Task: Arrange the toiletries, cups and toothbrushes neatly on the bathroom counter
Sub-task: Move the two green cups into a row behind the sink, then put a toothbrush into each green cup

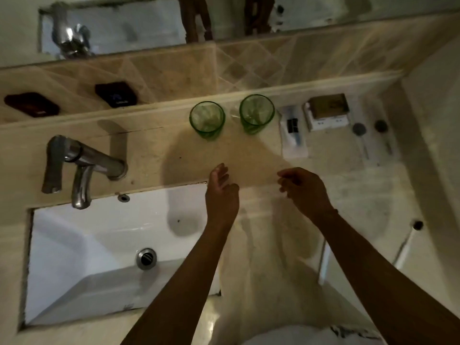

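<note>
Cups (207, 120) (green, clear glass, upright) side by side beyond left hand (221, 188) and right hand (302, 189), both empty, loosely spread.

Print on the white packet (293, 131) and small box (327, 112) is too blurred to read; both forearms are cut off by the bottom edge

Both bare forearms reached forward from the lower edge of the view, angled slightly toward each other. The left hand (221, 192) was held edge-on with its thumb side up, fingers loosely extended and a little spread, holding nothing. The right hand (305, 191) hung palm down with the wrist bent, its fingers curled loosely inward and empty. The two hands were near each other but apart.
</note>
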Tool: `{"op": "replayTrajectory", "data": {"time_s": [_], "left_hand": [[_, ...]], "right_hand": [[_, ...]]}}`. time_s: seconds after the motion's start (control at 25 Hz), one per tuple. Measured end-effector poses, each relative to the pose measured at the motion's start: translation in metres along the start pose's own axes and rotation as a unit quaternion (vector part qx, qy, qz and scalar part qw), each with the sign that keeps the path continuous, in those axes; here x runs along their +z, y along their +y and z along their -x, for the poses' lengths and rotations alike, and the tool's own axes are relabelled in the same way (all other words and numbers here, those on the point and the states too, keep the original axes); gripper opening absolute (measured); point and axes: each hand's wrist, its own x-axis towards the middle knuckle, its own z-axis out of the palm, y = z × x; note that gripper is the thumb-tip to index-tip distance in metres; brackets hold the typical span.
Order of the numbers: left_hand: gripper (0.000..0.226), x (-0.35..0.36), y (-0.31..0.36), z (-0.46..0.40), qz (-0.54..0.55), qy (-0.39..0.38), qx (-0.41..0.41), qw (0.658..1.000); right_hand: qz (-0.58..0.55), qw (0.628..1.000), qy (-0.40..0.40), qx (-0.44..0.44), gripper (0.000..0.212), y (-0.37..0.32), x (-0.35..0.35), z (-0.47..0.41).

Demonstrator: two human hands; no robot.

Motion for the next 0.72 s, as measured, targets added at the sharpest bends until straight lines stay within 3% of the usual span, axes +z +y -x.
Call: {"op": "replayTrajectory", "data": {"time_s": [0.28, 0.48, 0.6, 0.72], "left_hand": [[0.049, 0.069, -0.023, 0.062, -0.136, -0.143, 0.061, 0.978], [0.049, 0.106, -0.036, 0.094, -0.251, -0.187, 0.108, 0.944], [0.052, 0.107, -0.043, 0.102, -0.337, -0.165, 0.154, 0.914], [0.057, 0.103, -0.054, 0.103, -0.465, -0.205, 0.197, 0.838]], "right_hand": [[0.025, 0.985, 0.147, 0.093, 0.014, 0.089, -0.095, 0.078], [0.054, 0.94, 0.311, 0.13, 0.015, 0.15, -0.155, 0.112], [0.102, 0.928, 0.322, 0.16, 0.026, 0.176, -0.182, 0.107], [0.128, 0.937, 0.274, 0.173, 0.031, 0.19, -0.187, 0.093]]}}
